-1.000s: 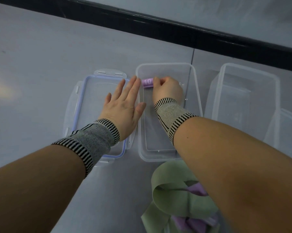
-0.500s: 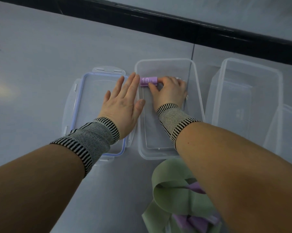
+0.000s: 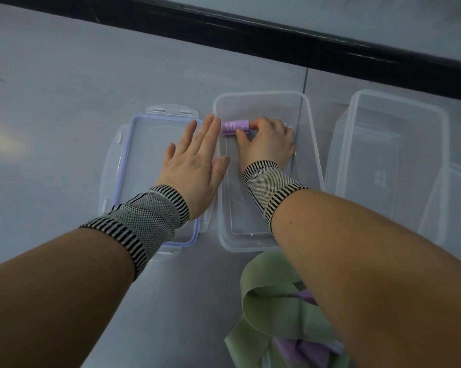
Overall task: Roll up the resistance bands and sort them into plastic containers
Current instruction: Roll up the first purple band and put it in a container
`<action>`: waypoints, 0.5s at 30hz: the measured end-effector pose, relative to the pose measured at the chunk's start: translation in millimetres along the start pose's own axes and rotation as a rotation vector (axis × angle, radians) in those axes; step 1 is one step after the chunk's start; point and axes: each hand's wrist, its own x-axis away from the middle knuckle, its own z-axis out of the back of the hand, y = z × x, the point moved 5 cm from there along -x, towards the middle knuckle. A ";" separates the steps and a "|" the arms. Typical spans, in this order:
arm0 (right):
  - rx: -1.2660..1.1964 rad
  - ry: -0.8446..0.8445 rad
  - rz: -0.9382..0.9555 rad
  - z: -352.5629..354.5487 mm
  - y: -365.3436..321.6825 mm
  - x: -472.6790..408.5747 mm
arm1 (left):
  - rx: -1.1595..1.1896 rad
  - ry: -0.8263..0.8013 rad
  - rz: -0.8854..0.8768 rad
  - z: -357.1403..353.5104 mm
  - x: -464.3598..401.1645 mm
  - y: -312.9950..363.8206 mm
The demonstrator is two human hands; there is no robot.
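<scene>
Rolled purple band (image 3: 235, 127) inside clear rectangular container (image 3: 315, 166)

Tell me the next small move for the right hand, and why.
Probably let go and lift out. The right hand has its fingertips on the rolled purple band, already low inside the middle container, while the green band lies unrolled nearby.

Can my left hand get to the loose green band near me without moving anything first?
Probably not straight away: the right forearm lies across the loose green resistance band, between it and the left hand, which rests flat on the clear plastic lid.
</scene>
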 end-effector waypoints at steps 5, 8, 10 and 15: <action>0.030 -0.006 0.001 -1.4 0.0 -0.4 | -0.004 0.002 0.002 -0.1 -0.6 -1.7; 0.045 -0.009 0.013 0.0 0.7 -1.1 | -0.003 0.015 -0.007 0.5 -1.3 -1.1; 0.045 -0.023 0.017 0.5 0.2 -1.8 | -0.007 0.023 -0.003 1.6 -1.7 -1.3; 0.035 -0.056 0.057 4.4 -1.2 0.6 | -0.024 0.008 0.017 1.3 -1.0 -0.1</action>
